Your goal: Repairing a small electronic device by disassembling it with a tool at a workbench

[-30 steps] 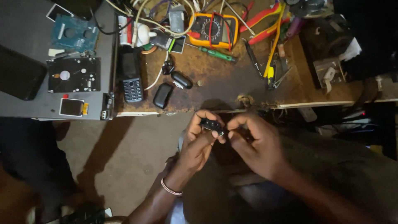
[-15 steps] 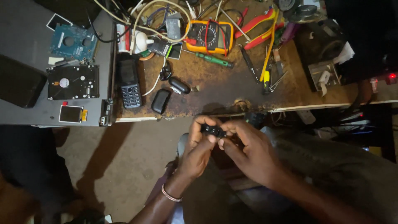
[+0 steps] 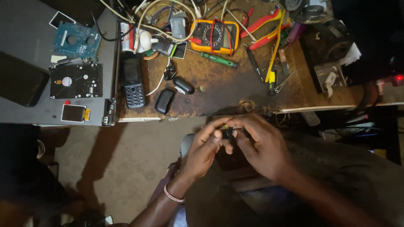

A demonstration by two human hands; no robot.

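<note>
Over the last second both hands had drawn closer together, and the fingers had folded further over the small dark part [image 3: 227, 133], so less of it showed than a moment before. The left hand [image 3: 205, 148] pinched it from one side and the right hand [image 3: 261, 145] gripped it from the other, both closed on it, which suggested the close work on the part was in full swing rather than ending. The part sat between the fingertips, held in the air just off the near edge of the surface [image 3: 219, 90]. It looked small, black and oblong, with a glint of yellowish metal on top; finer detail was too dim to tell. On the surface near that edge lay a black keypad phone [image 3: 134, 82] and two dark oval cases [image 3: 165, 100], untouched.
</note>
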